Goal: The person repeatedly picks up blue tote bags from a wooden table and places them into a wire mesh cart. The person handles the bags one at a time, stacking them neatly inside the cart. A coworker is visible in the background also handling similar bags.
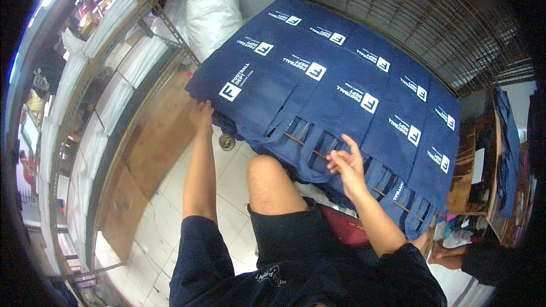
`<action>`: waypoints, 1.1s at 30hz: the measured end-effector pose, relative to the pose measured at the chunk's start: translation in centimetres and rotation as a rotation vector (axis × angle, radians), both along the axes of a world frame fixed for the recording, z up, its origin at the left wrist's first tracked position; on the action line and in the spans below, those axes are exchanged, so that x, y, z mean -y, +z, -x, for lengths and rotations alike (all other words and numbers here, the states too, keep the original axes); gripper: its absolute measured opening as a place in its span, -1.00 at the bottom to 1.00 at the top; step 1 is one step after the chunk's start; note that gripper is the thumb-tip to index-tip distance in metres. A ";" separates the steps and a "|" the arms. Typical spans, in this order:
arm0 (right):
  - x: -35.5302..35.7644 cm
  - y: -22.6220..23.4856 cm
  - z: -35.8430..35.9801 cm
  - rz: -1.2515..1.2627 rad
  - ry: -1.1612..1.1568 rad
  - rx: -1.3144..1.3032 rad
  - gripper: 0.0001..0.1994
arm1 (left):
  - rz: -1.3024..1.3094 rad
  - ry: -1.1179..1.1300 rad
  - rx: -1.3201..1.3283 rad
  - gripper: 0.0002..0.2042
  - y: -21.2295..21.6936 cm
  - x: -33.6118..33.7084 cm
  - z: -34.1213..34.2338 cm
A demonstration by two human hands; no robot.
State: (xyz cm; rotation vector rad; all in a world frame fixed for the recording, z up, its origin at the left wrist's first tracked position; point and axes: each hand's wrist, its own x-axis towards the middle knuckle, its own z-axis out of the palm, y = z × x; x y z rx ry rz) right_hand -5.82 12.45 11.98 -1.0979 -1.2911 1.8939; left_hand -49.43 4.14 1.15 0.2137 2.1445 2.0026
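Observation:
Several navy blue cloth tote bags [335,108] with white printing lie side by side in rows across a wide table or rack. The leftmost near bag [239,99] is turned at a different angle from its neighbours. At its near left corner, my left hand [202,112] has its fingers closed on the cloth edge, the fingertips partly hidden. Over the bag handles [310,150] along the near side, my right hand [348,169] is raised with its fingers apart and nothing in it. Thin rods [296,137] show between the handle loops.
Tall metal shelves [85,108] with stacked white sheets stand at the left. A bulging white sack [213,20] is behind the bags' far left edge. Wire racks [409,20] rise along the far side. At the right are a wooden cabinet [469,193] and another person's foot [449,256].

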 end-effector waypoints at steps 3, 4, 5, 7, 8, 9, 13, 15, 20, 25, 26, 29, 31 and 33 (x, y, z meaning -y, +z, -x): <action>-0.1 0.5 -4.0 -0.046 -0.069 0.020 -0.42 | 0.263 -0.020 -0.246 -0.63 -0.9 1.7 2.3; -0.4 0.4 -5.8 -0.074 -0.123 0.029 -0.43 | 0.325 -0.019 -0.338 -0.66 0.9 0.8 0.5; -0.5 0.6 -7.2 -0.099 -0.146 0.020 -0.45 | 0.277 -0.082 -0.397 -0.66 0.2 3.8 2.2; -1.1 1.0 -10.6 -0.165 -0.223 0.051 -0.48 | 0.245 -0.230 -0.451 -0.63 1.3 5.3 0.0; -1.3 1.8 -12.7 -0.202 -0.284 0.083 -0.48 | 0.271 -0.286 -0.455 -0.60 5.1 5.3 -3.8; -1.5 2.6 -14.8 -0.236 -0.337 0.111 -0.49 | 0.302 -0.327 -0.465 -0.57 9.5 6.0 -7.7; -3.2 4.0 -22.1 -0.407 -0.522 0.071 -0.50 | 0.507 -0.482 -0.537 -0.53 12.5 13.5 -10.3; -3.9 5.8 -26.4 -0.509 -0.682 0.103 -0.53 | 0.477 -0.544 -0.638 -0.55 10.3 17.0 -9.7; -6.3 9.5 -39.0 -0.762 -1.162 0.068 -0.57 | 0.519 -0.600 -0.615 -0.64 8.7 19.8 -14.4; -10.0 12.3 -53.1 -0.549 -1.506 -0.139 -0.36 | 0.439 -0.893 -0.412 -0.63 11.5 16.8 -32.0; -10.5 12.8 -55.7 -0.518 -1.527 -0.366 -0.25 | 0.371 -0.932 -0.343 -0.64 10.0 16.3 -35.0; -11.2 13.2 -62.5 -0.506 -1.427 -0.815 0.02 | 0.263 -1.188 -0.217 -0.63 10.1 15.3 -41.3; -11.4 14.3 -63.0 -0.454 -1.364 -1.055 0.06 | 0.251 -1.150 -0.265 -0.62 10.4 15.2 -44.0; -10.9 15.6 -61.9 -0.453 -1.326 -1.057 0.07 | 0.275 -1.157 -0.201 -0.64 11.2 14.5 -44.5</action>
